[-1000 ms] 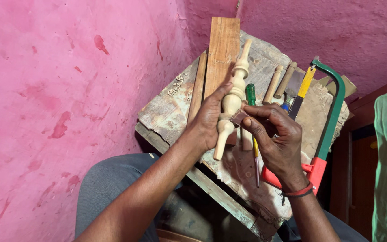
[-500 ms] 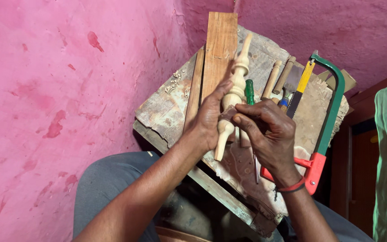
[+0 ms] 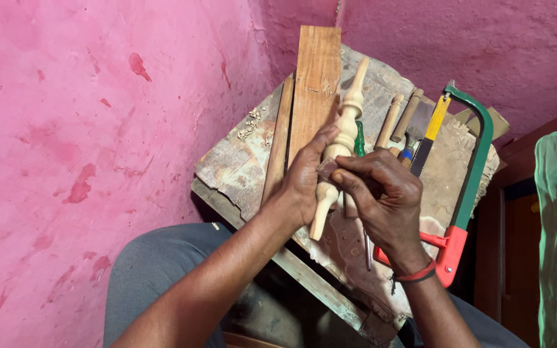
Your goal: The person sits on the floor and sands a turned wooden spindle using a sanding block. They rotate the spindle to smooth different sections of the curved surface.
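1. The left hand grips a pale, smooth turned wooden spindle, all beads and tapers, slanting above the bench.
2. The right hand pinches a small dark scrap against the spindle's middle.
3. On the rough, worn bench: a reddish plank at the far side, and a green-framed hacksaw with a red handle to the right.

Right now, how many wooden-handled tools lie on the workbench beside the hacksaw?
2 show clearly: a pale wooden handle just right of the turned spindle, and a darker wooden handle beside it, nearer the hacksaw. More may be hidden under the hands.
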